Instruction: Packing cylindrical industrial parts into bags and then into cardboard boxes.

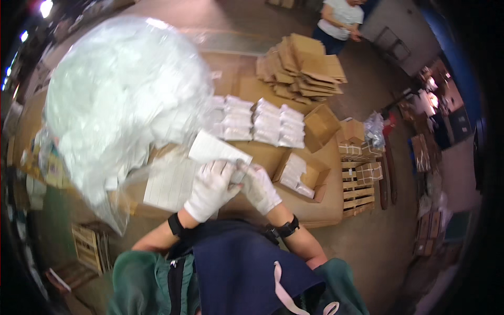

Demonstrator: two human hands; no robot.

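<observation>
Blocking the table's left: bulging clear bag [123, 100].

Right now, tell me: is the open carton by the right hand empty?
No. The open carton beside the right hand holds white packets.

Gloved left hand [210, 189] and right hand [261, 188] (both pinching) on white packet [215, 148].

plastic bag [121, 100]: blurred, its white contents cannot be told apart; it hides the table's [315, 210] left part
flat packet [215, 148]: its lower end is covered by the gloved left hand [210, 189] and right hand [260, 188]
person at the far end [340, 21]: head cut off by the top edge
goods at right [430, 184]: too small to tell
</observation>
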